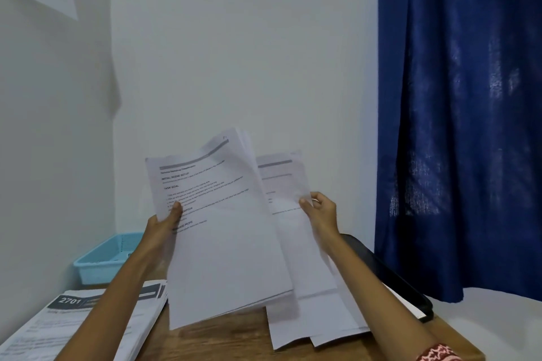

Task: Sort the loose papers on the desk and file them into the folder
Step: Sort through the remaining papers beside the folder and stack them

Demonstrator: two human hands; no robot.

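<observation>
Wooden desk (234,340) below — white printed papers (223,228) fanned, grey header bars.

We hold two sheaves above the desk (223,337): our left hand (164,226) pinches the printed sheaf (217,231), our right hand (321,211) grips the rear sheaf (296,258). At eight o'clock lies a paper stack (88,319), a blue tray (108,255) behind it; at four o'clock, a black folder (390,275).

Dim, soft, perhaps slightly blurred.
</observation>
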